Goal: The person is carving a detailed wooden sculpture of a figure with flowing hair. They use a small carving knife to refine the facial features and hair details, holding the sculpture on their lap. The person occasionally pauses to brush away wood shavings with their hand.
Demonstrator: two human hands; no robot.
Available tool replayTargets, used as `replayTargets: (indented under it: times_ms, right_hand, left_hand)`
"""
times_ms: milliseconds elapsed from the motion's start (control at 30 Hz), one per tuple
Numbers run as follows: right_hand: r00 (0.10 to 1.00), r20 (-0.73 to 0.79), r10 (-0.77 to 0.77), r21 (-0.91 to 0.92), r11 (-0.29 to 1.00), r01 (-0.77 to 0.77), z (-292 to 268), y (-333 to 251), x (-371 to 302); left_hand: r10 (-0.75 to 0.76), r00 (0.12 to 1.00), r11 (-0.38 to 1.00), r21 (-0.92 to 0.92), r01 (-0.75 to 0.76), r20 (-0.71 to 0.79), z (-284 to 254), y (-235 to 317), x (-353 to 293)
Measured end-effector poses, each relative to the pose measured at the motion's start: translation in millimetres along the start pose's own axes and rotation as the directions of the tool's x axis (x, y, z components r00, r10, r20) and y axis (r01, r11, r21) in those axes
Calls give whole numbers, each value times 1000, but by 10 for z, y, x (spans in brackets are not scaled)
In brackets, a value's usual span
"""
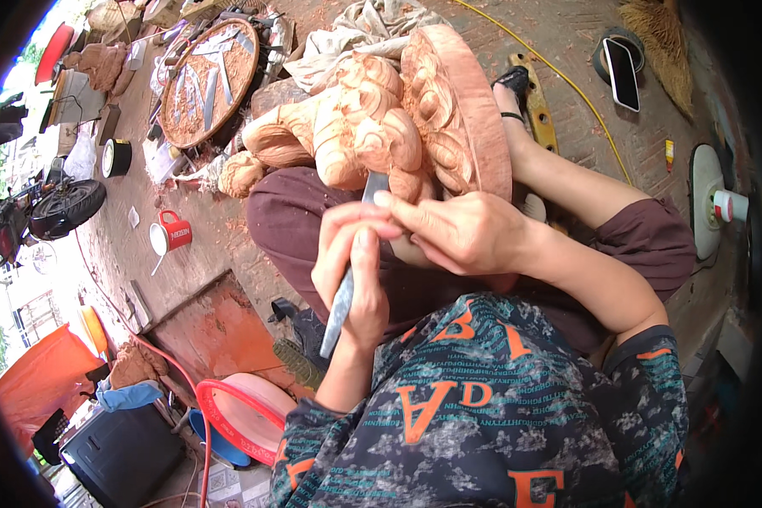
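Note:
A carved reddish wood piece rests in front of my lap, with rounded swirls and a thick flat base on its right side. My left hand is closed around a grey metal chisel, whose rear end sticks out below the fist. The chisel's blade reaches up to the lower edge of the carving; its very tip is hard to make out against the wood. Curled fingers of my right hand press on the chisel near the blade, the thumb lying along it, just below the carving.
Upper left, a round tray holds several metal tools and wood chips. A red mug stands left of my knee. A phone, yellow cable and fan are to the right; a red-rimmed basin is lower left.

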State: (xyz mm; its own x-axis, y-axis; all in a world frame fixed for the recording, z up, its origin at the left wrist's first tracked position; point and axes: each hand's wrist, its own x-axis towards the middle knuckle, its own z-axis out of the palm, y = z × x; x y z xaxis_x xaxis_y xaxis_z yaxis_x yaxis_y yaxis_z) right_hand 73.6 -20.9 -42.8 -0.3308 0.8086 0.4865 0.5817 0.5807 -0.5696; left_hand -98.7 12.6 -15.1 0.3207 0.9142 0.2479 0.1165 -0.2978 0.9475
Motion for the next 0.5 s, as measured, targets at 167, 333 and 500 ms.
replayTargets:
  times_ms: [167, 333, 500]
  right_hand:
    - [993, -10, -119, -198, 974, 115, -75, 148, 39]
    - [970, -111, -217, -245, 952, 185, -287, 514, 265]
    - [994, 12, -113, -207, 972, 113, -225, 321, 139]
  left_hand:
    - [-68, 997, 993, -93, 70, 24, 6, 65, 97]
    - [27, 999, 995, -94, -31, -37, 235, 74, 406]
    - [-24, 998, 991, -136, 16, -61, 151, 34, 281]
